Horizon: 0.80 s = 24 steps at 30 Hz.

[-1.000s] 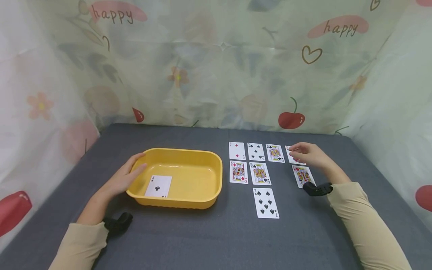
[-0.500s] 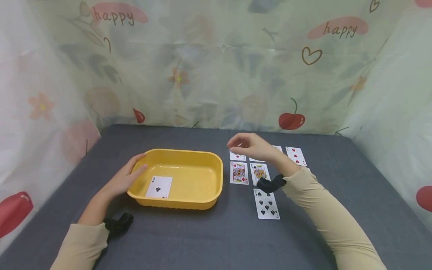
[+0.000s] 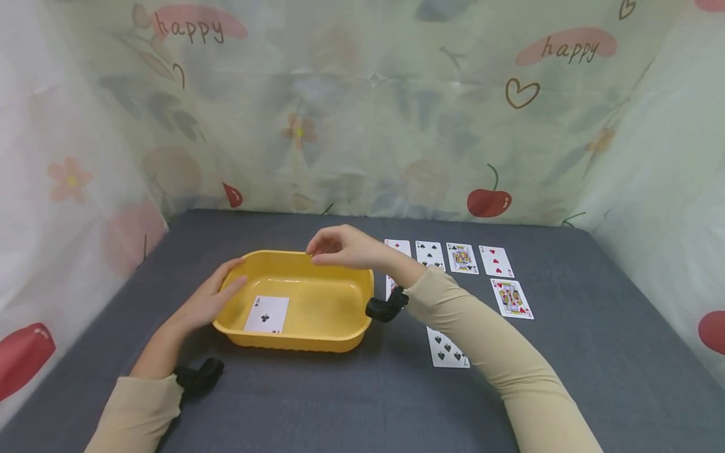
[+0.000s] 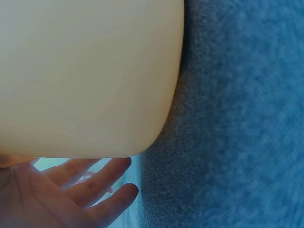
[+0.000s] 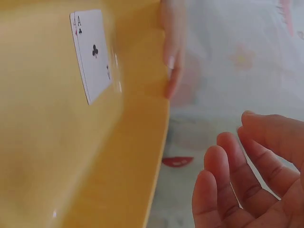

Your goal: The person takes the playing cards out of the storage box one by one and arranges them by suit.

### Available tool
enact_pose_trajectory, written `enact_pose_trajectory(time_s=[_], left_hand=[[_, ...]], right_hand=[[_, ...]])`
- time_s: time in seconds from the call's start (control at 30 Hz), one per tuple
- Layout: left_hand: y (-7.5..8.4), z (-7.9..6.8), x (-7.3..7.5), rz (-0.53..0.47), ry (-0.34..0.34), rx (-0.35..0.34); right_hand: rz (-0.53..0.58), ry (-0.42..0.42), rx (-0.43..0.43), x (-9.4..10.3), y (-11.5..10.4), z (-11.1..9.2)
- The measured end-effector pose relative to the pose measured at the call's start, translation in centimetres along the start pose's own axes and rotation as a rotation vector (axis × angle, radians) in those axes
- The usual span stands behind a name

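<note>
My left hand (image 3: 212,290) holds the left rim of a yellow plastic tray (image 3: 294,343), its thumb over the rim and its fingers outside. In the left wrist view those fingers (image 4: 97,185) stretch out past the tray wall. Inside the tray lies an ace of clubs (image 3: 266,314); the right wrist view shows a red 4 (image 5: 75,33) peeking from beneath it. My right hand (image 3: 348,246) hovers over the tray's far rim, palm empty, its fingers (image 5: 216,164) loosely bent and its thumb near the index fingertip.
Right of the tray, face-up playing cards lie on the grey cloth, including a three of hearts (image 3: 496,261), a king of hearts (image 3: 511,298), and a seven of spades (image 3: 447,351) partly covered by my right sleeve (image 3: 476,321). A printed curtain (image 3: 374,138) hangs behind.
My right hand has moved left from above the three of hearts, across the cards, to the tray's far rim. The left hand and tray have stayed in place.
</note>
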<state>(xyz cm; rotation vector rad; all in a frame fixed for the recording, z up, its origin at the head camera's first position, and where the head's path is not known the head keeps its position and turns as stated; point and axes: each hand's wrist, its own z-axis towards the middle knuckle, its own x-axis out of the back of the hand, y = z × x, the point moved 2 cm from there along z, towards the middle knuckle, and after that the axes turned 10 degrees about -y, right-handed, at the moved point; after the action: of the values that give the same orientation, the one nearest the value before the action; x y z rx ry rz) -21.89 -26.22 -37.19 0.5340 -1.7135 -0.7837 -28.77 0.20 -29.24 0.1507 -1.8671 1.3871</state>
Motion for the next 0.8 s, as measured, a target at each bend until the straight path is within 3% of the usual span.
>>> enact_pose_trajectory(time_s=[0.27, 0.4, 0.57, 0.8], left_hand=[[0.0, 0.0, 0.0, 0.0, -0.013, 0.001], [0.0, 0.0, 0.0, 0.002, -0.019, -0.001], [0.1, 0.0, 0.0, 0.009, -0.012, -0.002], [0.1, 0.1, 0.0, 0.021, 0.0, 0.005]], right_hand=[[-0.047, -0.061, -0.004, -1.7, 0.0, 3.8], [0.008, -0.115, -0.048, -2.8, 0.3, 5.4], [0.074, -0.173, -0.11, -4.2, 0.9, 6.8], [0.05, -0.209, -0.157, -5.6, 1.4, 8.1]])
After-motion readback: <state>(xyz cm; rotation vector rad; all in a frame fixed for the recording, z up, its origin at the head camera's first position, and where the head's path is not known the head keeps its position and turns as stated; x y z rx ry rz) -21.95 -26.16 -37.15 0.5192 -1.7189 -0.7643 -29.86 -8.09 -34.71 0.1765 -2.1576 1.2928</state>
